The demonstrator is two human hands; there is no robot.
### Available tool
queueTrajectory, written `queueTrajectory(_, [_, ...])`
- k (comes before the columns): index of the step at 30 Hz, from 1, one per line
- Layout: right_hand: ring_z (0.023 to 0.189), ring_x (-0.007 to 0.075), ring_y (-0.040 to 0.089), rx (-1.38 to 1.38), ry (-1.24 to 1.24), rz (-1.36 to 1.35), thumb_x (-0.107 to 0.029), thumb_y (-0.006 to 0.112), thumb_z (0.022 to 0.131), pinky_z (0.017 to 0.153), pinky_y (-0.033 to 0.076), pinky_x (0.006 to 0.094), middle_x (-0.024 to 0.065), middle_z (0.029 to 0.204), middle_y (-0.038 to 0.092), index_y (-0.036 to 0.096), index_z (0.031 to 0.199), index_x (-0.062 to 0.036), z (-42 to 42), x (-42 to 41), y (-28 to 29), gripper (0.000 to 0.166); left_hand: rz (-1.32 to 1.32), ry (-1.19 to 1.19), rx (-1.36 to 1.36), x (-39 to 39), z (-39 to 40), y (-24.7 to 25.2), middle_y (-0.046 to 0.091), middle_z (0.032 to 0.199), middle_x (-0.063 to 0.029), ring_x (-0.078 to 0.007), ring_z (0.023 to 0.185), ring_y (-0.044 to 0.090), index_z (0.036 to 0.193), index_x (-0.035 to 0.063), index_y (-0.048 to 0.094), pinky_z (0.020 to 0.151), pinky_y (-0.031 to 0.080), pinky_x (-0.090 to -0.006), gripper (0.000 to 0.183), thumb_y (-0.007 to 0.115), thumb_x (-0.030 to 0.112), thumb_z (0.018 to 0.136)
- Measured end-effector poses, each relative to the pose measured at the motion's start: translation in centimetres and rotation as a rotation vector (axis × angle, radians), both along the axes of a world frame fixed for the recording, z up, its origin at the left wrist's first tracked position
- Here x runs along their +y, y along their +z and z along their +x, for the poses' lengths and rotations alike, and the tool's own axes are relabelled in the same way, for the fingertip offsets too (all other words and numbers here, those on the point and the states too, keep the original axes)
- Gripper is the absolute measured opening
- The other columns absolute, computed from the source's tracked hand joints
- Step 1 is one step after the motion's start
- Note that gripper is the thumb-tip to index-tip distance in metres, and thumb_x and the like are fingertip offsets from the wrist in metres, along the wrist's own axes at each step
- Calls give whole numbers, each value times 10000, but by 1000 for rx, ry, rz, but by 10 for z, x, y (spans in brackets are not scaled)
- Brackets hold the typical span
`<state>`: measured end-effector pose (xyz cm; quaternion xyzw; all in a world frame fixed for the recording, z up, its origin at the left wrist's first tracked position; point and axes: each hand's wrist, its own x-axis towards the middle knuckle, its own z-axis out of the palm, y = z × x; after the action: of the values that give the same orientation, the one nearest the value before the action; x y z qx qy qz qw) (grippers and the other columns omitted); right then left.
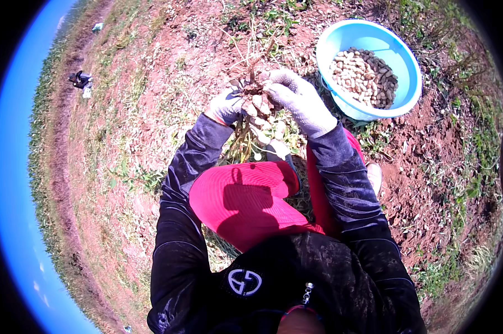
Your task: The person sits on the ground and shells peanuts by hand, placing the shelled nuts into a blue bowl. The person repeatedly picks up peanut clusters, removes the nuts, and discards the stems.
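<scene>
Both my hands wear whitish knit gloves with a dotted grip. My left hand (227, 107) grips an uprooted peanut plant (251, 75), with its roots pointing away from me and its leafy stems hanging down toward my knees. A cluster of soil-stained peanut pods (257, 104) hangs at the roots, between my hands. On the right side of that cluster, the thumb and fingers of my right hand (297, 100) pinch at the root and pods; exactly what lies under the fingertips is hidden.
A light blue plastic tub (410, 62) stands beyond my right hand, partly filled with loose peanuts (362, 77). Reddish soil (168, 79) with dry plant litter and weeds surrounds me. My bent knee in red trousers (243, 192) is close below. Far left, another person (81, 80) is low down.
</scene>
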<state>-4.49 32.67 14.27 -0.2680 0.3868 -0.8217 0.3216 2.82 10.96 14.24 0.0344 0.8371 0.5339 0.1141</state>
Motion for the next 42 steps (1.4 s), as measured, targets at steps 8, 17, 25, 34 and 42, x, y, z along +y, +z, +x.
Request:
queueTrajectory(8, [694,93,533,-272,-30,-232,-213,527,894,638,445,249,30,784,587,568,910,-39,6,-9,-13,179,-37,-20,200,2,7,-9,643,925,-111,-225,885,615,989,46,628,785,487,-348,192,583,122,819])
queueTrajectory(17, [797,178,572,-477,106,-562,-155,552,840,692,496,312,109,892,563,531,979,-15,-25,11,-13,198,611,55,-172,3,-6,2,596,931,-98,-244,864,599,869,17,621,706,507,-330,120,580,105,800])
queueTrajectory(25, [469,74,447,20,22,390,-431,420,921,425,357,223,17,642,514,545,883,-42,3,3,1,410,512,77,-77,5,0,3,571,926,-110,-247,855,590,880,-2,581,695,534,-355,136,582,73,766])
queueTrajectory(34, [460,82,401,-891,-57,-457,-93,492,851,370,315,157,-16,630,417,452,816,-90,-33,2,-45,54,846,140,-317,42,-10,34,555,973,-155,-277,812,613,1070,-14,499,579,555,-473,317,588,121,798])
queueTrajectory(42, [548,82,508,-244,-209,133,-190,542,864,435,376,205,7,639,539,561,966,-35,-19,12,-8,186,559,390,-146,32,-20,12,608,963,-146,-275,847,629,1091,-31,509,746,551,-474,367,538,-26,725])
